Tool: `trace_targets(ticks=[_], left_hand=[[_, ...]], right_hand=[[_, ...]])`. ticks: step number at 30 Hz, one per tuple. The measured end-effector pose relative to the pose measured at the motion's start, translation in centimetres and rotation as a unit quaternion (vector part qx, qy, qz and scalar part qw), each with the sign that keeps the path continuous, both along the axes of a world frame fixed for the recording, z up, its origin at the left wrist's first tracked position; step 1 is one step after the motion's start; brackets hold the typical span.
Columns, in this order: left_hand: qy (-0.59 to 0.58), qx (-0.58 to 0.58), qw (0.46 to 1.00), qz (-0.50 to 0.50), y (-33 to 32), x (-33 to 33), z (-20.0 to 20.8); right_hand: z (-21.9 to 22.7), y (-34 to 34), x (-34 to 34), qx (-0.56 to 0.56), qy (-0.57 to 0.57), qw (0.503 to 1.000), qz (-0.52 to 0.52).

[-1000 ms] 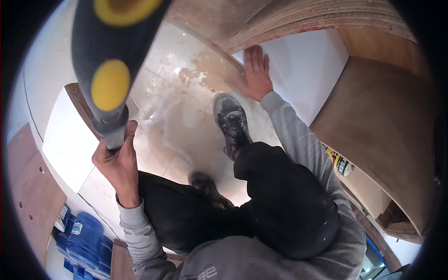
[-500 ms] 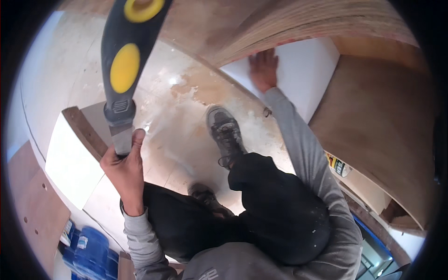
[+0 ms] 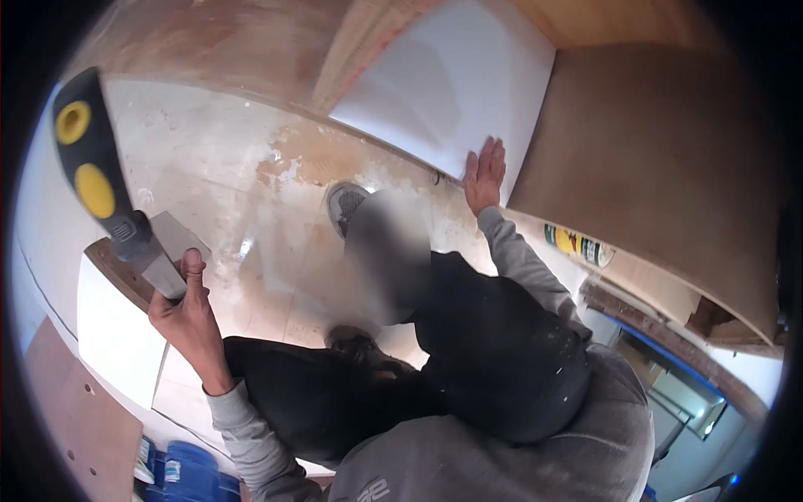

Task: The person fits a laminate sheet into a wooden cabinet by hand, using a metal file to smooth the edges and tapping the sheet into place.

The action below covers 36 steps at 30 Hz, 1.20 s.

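Observation:
A putty knife (image 3: 109, 201) with a black handle and yellow inserts points up and to the left. My left hand (image 3: 191, 322) is closed on its metal blade, thumb on one side, so the handle stands free. On the right, my right hand (image 3: 484, 177) lies flat with fingers stretched against the lower edge of a white panel (image 3: 443, 84). That panel forms an inner face of a wooden cabinet (image 3: 652, 159), beside its brown board. Nothing shows in the right hand.
The pale floor (image 3: 276, 243) has worn, stained patches. A white board with a brown edge (image 3: 121, 326) stands at my left. Blue containers (image 3: 188, 473) sit at lower left. Cans with coloured labels (image 3: 577, 244) are under the cabinet. My shoe (image 3: 345, 207) is on the floor.
My right hand has slid nearer along the white panel toward its lower edge. The putty knife has moved left and away from me, still in my left hand. The view has shifted.

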<state>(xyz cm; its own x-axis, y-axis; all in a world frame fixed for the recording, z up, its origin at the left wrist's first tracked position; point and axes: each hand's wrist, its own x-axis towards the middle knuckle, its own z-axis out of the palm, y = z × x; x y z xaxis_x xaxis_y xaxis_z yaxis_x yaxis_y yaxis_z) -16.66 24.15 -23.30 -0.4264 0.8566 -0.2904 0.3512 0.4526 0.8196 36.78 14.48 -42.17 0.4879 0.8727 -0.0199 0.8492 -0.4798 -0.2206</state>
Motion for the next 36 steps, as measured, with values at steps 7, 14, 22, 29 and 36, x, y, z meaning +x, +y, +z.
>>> trace_targets(ticks=[7, 14, 22, 29, 36], left_hand=[[-0.014, 0.089, 0.995, -0.05, 0.5, 0.9, 1.6], [-0.03, 0.109, 0.993, -0.045, 1.1, 0.6, -0.1], [0.01, 0.092, 0.995, -0.032, 1.9, 1.2, -0.1], [0.001, 0.084, 0.996, -0.036, 2.4, 0.4, -0.6], [0.064, 0.108, 0.992, -0.021, 2.8, 1.3, -1.4]], right_hand=[[4.0, -1.0, -3.6, 0.074, 0.049, 0.996, -0.005], [-0.7, -0.4, 1.4, 0.035, 0.016, 0.995, -0.088], [0.1, 2.6, 5.0, 0.044, 0.048, 0.993, -0.098], [-0.3, 5.7, 7.5, 0.062, 0.04, 0.993, -0.089], [-4.9, 9.0, 14.7, 0.123, -0.105, 0.985, -0.063]])
